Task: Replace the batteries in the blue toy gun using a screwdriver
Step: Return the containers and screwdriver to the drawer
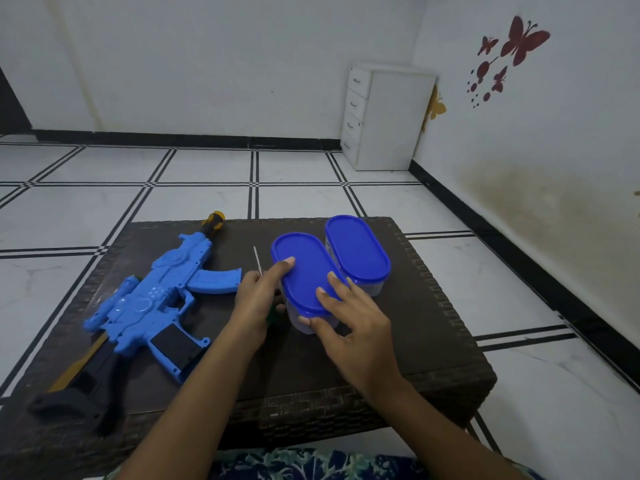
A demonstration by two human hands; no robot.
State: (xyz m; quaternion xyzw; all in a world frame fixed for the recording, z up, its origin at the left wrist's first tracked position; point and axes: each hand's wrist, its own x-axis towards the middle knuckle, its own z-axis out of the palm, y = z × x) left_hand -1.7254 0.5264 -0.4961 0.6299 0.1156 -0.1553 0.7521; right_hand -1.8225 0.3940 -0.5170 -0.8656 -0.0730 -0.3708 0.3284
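One toy gun [145, 303] left of fingers [277, 269] holding screwdriver [256, 258].

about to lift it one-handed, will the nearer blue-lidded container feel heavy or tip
Probably light: the nearer container has thin-looking translucent plastic walls, though its contents are unclear. Its smooth blue lid may be slippery. The narrow oval footprint suggests a sideways push could tip it.

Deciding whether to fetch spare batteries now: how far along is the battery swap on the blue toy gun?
Done: nothing visible yet. The blue toy gun lies untouched on the table. In hand: the left hand holds the screwdriver, and it and the right hand grip the near container, whose lid is still on. Left: probably open it, then unscrew the gun's cover, swap the batteries and close up.
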